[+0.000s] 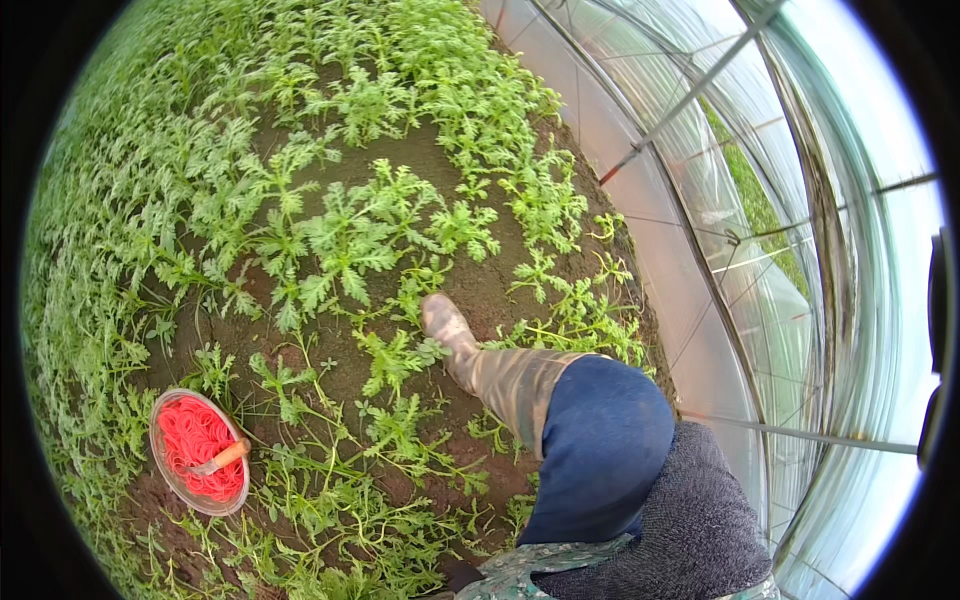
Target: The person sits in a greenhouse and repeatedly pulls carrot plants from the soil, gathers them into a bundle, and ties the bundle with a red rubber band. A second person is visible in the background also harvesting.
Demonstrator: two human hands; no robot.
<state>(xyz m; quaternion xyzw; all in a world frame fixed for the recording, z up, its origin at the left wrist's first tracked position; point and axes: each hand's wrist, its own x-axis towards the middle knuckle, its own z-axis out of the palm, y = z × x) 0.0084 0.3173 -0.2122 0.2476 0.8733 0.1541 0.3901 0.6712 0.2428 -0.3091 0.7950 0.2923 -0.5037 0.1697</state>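
Neither of my hands is in view. To the left stands a round bowl (160, 463) filled with red rubber bands (191, 435). A small hand tool with a wooden handle (231, 454) lies across the bands, its metal blade partly sunk among them. Leafy green plants with deeply lobed leaves (349, 232) grow from the dark soil (397, 154) before me. My bent leg in blue cloth (607, 442) and a camouflage boot (450, 330) reaches in among the plants. A dark grey knitted garment (690, 517) covers part of my body at the lower right.
A plastic sheet wall (637, 202) of a greenhouse tunnel runs along the right side, with metal poles (697, 71) crossing it. Dense rows of plants (97, 285) fill the left. Flattened or trailing stems (360, 525) lie around the bowl and near my leg.
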